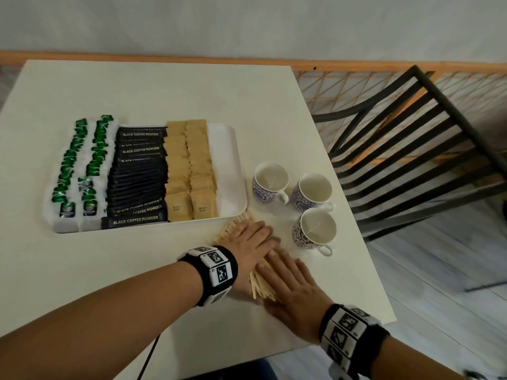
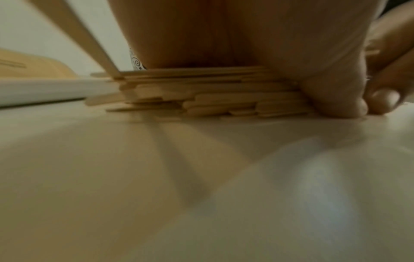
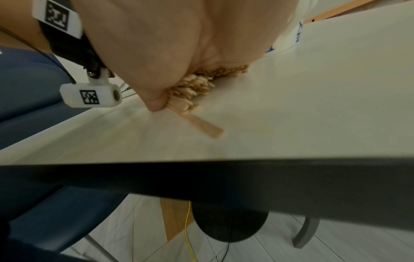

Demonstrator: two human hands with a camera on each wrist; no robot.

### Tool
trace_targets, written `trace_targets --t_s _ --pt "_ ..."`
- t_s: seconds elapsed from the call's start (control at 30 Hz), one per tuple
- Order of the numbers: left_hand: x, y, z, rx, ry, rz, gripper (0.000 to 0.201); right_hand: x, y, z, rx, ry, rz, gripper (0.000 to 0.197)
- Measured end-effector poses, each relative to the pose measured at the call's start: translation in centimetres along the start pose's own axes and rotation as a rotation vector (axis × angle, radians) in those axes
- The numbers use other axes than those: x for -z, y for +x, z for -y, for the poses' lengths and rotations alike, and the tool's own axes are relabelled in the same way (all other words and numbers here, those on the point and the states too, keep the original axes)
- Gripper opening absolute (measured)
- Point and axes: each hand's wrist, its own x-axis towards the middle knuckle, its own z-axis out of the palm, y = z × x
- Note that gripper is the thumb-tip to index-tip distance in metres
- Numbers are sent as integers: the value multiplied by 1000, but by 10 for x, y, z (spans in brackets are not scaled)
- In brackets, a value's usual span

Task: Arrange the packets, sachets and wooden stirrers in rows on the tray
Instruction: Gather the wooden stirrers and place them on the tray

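A white tray [image 1: 224, 160] holds rows of green-and-white packets [image 1: 82, 160], black coffee sachets [image 1: 140, 176] and brown sugar packets [image 1: 189, 171]; its right strip is bare. A heap of wooden stirrers [image 1: 259, 282] lies on the table by the tray's near right corner. My left hand [image 1: 251, 238] lies flat on the heap's far part and my right hand [image 1: 290, 283] lies flat on its near part, fingers straight. In the left wrist view the palm presses the stacked stirrers [image 2: 212, 94], thumb against their side. In the right wrist view, stirrer ends [image 3: 195, 86] poke out below the palm.
Three blue-patterned cups [image 1: 270, 179], [image 1: 312, 192], [image 1: 315, 229] stand just right of the hands. A black slatted chair [image 1: 411, 149] sits past the table's right edge. The table's near edge [image 3: 201, 159] is close behind my right wrist. One stirrer [image 2: 85, 39] tilts up over the tray rim [image 2: 56, 90].
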Motion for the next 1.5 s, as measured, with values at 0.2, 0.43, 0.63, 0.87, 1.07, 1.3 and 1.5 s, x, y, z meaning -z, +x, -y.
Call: trace_targets --t_s 0.2,0.43,0.63,0.87,1.07,1.3,1.5 --pt "-5 -8 -21 21 -53 -9 124 4 -17 -1 0 -45 62 61" --pt "-14 -23 -24 146 -112 -16 124 5 -10 -1 57 -34 143 61" --pt "-11 -50 2 273 -134 -10 117 13 31 13 120 40 200 59" --pt "-22 -86 41 402 -135 -54 113 33 61 23 -150 132 107 99" --pt "-24 -107 57 497 -164 -114 113 38 69 27 -340 247 164 93" --pt "-17 -104 52 598 -195 -108 118 30 98 53 -355 464 49 63" --pt "-9 -106 56 600 -253 -113 126 29 103 62 -349 544 25 69"
